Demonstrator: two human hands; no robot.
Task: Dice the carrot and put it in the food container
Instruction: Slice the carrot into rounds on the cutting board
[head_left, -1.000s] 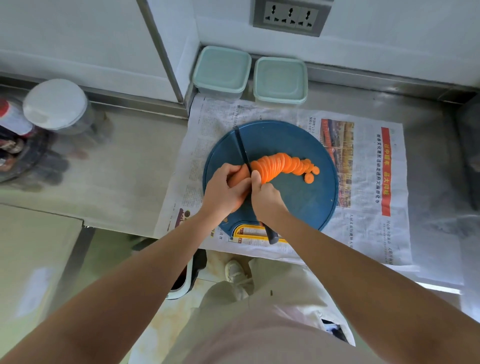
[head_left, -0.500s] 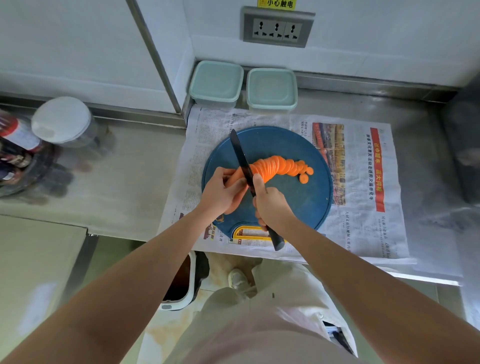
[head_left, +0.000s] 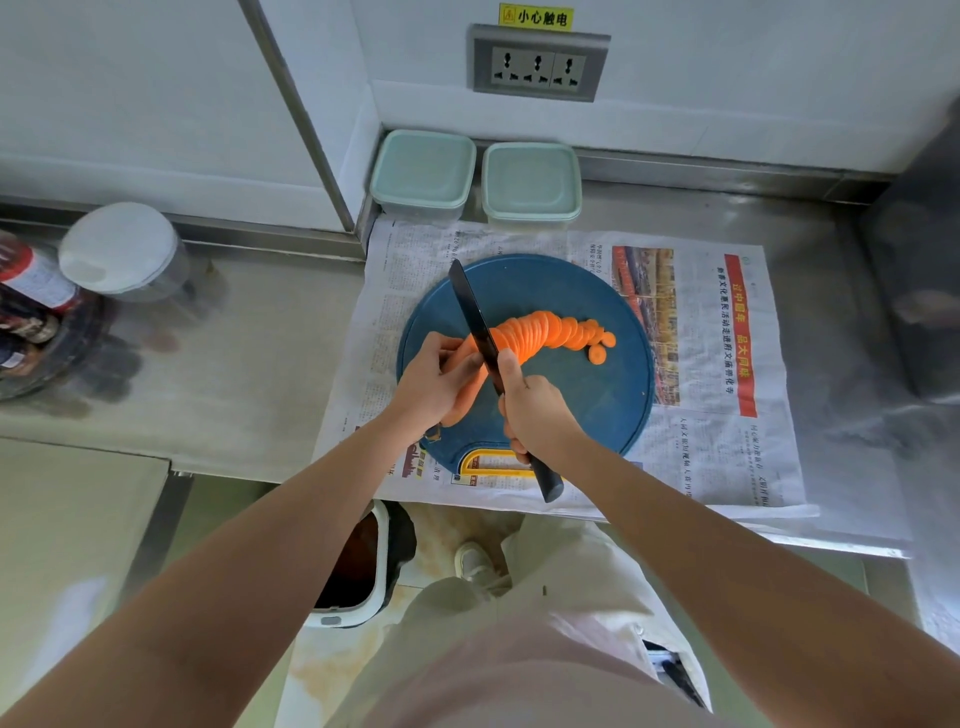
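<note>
A steel counter (head_left: 234, 353) ran along the wall, and a sheet of newspaper (head_left: 395, 291) was spread on it. On the paper lay a round blue cutting board (head_left: 582, 405). Behind the paper, against the wall, stood two food containers, the left one (head_left: 423, 171) and the right one (head_left: 531, 182), side by side, both with pale green lids on.

The left hand (head_left: 431, 384) rested on the left part of the board, its fingers curled round the uncut end of the carrot (head_left: 467, 397), with the fingertips just beside the blade. The right hand (head_left: 535, 410) gripped the dark handle of a knife (head_left: 475, 322), fingers wrapped round it and the forefinger laid along the top. The black blade was tilted, its tip pointing up and away towards the wall, and it crossed the carrot right where the left fingers ended.

To the right of the blade the cut slices (head_left: 545, 332) leaned on each other in a curved row across the middle of the board. One small slice (head_left: 597, 355) lay flat just beside the far end of the row.
</note>
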